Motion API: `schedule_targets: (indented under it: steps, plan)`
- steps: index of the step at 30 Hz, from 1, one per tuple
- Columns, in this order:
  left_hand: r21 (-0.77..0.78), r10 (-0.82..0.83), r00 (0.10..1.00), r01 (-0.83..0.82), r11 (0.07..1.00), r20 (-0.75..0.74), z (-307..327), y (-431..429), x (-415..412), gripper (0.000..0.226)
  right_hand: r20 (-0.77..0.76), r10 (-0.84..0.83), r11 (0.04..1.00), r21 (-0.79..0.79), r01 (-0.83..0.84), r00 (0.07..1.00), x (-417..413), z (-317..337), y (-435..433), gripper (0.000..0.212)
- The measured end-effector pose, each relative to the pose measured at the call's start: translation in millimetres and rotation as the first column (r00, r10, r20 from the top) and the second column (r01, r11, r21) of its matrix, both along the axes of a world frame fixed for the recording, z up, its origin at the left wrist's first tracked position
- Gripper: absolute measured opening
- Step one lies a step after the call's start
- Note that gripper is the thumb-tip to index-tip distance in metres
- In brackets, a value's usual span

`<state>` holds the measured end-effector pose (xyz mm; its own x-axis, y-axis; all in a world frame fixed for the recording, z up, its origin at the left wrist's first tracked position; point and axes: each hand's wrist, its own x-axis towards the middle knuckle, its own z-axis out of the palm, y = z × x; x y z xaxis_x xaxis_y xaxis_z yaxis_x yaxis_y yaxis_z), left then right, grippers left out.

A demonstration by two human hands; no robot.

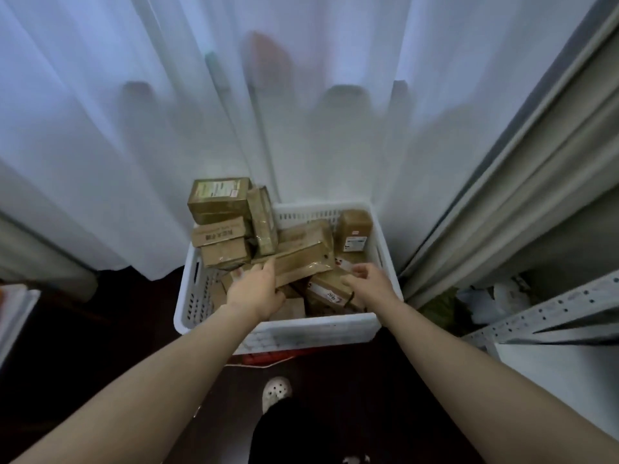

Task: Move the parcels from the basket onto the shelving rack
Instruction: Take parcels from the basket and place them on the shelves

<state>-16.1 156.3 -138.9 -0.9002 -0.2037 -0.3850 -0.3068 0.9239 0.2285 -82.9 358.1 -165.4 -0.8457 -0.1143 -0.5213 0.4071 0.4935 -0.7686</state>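
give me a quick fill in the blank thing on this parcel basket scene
1. The brown cardboard parcels are piled in a ____ plastic slotted basket.
2. The tallest stack of parcels sits in the basket's far ____ corner.
3. The left hand grips a long flat brown parcel lying on ____ of other parcels.
4. The grey perforated metal shelving rack stands on the person's ____ side.

Missing words: white, left, top, right.

both bare arms reach forward and down, nearly straight. left hand (258,291) is palm down, with fingers and thumb round the end of a parcel (301,262). right hand (370,283) is near it, fingers loosely curled.
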Motion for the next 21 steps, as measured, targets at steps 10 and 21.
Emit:
schedule_targets:
  steps: [10, 21]
  plan:
    - [0.010, -0.071, 0.993, 0.070, 0.997, 0.096, -78, -74, -130, 0.074, 0.245, -0.248, 0.969, 0.080, 0.235, 0.937, -129, -96, -67, 0.048]
    - [0.055, -0.121, 0.985, 0.115, 0.992, 0.124, -166, -87, -194, 0.071, 0.497, -0.337, 0.939, 0.118, 0.323, 0.800, -207, -199, -104, 0.119]
